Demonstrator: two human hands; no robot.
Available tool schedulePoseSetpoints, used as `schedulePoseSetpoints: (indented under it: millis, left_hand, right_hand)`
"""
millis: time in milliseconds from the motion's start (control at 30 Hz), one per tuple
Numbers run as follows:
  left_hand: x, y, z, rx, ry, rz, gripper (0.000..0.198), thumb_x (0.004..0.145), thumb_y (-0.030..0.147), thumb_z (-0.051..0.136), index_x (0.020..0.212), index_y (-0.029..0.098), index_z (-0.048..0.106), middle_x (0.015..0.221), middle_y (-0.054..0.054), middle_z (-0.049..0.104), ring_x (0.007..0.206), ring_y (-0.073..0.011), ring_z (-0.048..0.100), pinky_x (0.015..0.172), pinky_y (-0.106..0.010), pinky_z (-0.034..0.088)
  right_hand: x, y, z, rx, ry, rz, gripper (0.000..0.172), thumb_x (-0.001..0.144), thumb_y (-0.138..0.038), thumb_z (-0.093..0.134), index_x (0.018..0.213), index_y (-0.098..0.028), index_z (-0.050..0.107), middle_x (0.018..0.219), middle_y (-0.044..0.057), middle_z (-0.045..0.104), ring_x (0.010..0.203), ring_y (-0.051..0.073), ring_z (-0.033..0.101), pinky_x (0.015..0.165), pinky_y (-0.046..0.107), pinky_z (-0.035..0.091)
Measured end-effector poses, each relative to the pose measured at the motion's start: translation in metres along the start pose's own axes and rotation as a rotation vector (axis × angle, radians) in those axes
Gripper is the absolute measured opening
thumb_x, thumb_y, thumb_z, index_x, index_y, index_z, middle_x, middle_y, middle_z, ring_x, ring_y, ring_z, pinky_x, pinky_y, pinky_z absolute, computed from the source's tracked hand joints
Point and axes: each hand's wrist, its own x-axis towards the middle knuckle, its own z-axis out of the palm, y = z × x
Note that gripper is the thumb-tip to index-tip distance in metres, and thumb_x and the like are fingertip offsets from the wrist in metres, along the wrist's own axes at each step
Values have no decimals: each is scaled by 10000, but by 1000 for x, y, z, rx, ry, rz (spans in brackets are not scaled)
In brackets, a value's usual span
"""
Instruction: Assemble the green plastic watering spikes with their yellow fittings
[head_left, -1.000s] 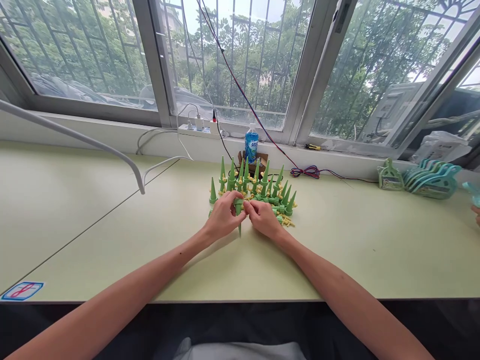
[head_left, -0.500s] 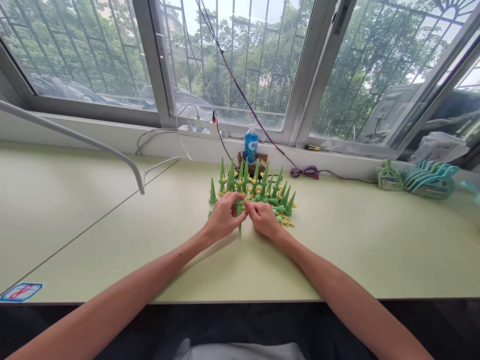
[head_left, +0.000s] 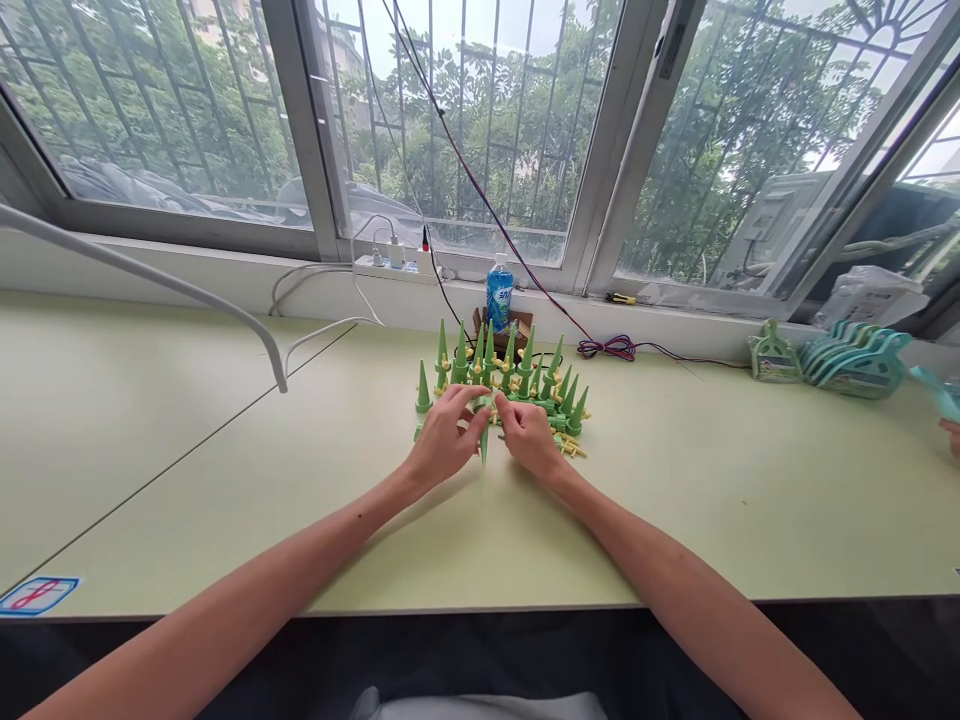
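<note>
My left hand (head_left: 448,432) is closed around the top of a green plastic spike (head_left: 484,448), whose tip points down at the table. Close beside it, my right hand (head_left: 531,436) is pinched at the spike's upper end; what sits between its fingertips is too small to make out. Behind both hands stands a cluster of green plant-watering spikes (head_left: 527,352), points up, with small yellow valve pieces on them. More green parts lie on their sides at the cluster's front right, next to loose yellow pieces (head_left: 572,447).
A blue liquid bottle (head_left: 499,296) stands behind the spikes by a brown cardboard box (head_left: 517,335). Coiled cable (head_left: 607,347) lies along the wall. Teal handled items (head_left: 855,360) stand at the right, where another person's hand (head_left: 951,436) shows. A white cable arm (head_left: 277,365) hangs at left.
The spike has tilted slightly and shifted a little right in my left hand. My fingers have moved slightly. Another person's hand has come into view at the right edge.
</note>
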Motion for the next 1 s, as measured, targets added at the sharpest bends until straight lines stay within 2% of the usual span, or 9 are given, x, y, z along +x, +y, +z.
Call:
schedulePoseSetpoints:
  millis: [67,167,367,500,667,1000]
  left_hand:
    - [1,0,-2,-21,14,-20,266,927,354,448,1107,214,585,1124,-81,508,689,-109,616,461,-219,544]
    - [2,-2,-5,56,47,17,208,888,276,496,1061,214,593,1081,-64,507,676,-98,610,490,-216,536]
    - [1,-8,-2,181,-43,146,220,794,235,640,1009,217,600,906,-13,530,609,-81,540,532,-218,489]
    - [1,-10,0,225,-11,204,207,815,269,664,1011,226,617,836,8,525,621,-87,509,581,-225,472]
    - [1,-12,-1,212,37,265,143,840,285,654,966,219,639,771,16,501,592,-82,469,544,-205,435]
    - [0,-10,-1,143,40,320,105,861,262,625,940,214,677,805,2,490,584,-66,457,490,-175,434]
  right_hand:
    - [1,0,0,-10,41,11,573,948,-588,330,537,-197,258,475,-29,283,487,98,239,494,279,198]
    - [0,0,-2,7,83,19,580,945,-586,354,534,-199,223,472,-32,246,482,99,208,487,287,177]
    - [0,-4,-4,-18,135,16,599,941,-602,362,517,-200,231,462,-27,268,477,103,224,494,287,185]
    - [0,-4,-3,-34,134,7,601,944,-600,352,515,-194,239,465,-31,261,480,96,216,490,276,180]
    - [-2,-4,-1,-26,122,-17,589,951,-568,369,523,-186,235,485,-39,221,496,90,188,485,273,162]
    - [-4,-7,-1,-44,96,-26,579,964,-545,345,518,-189,244,487,-39,235,494,88,196,489,277,167]
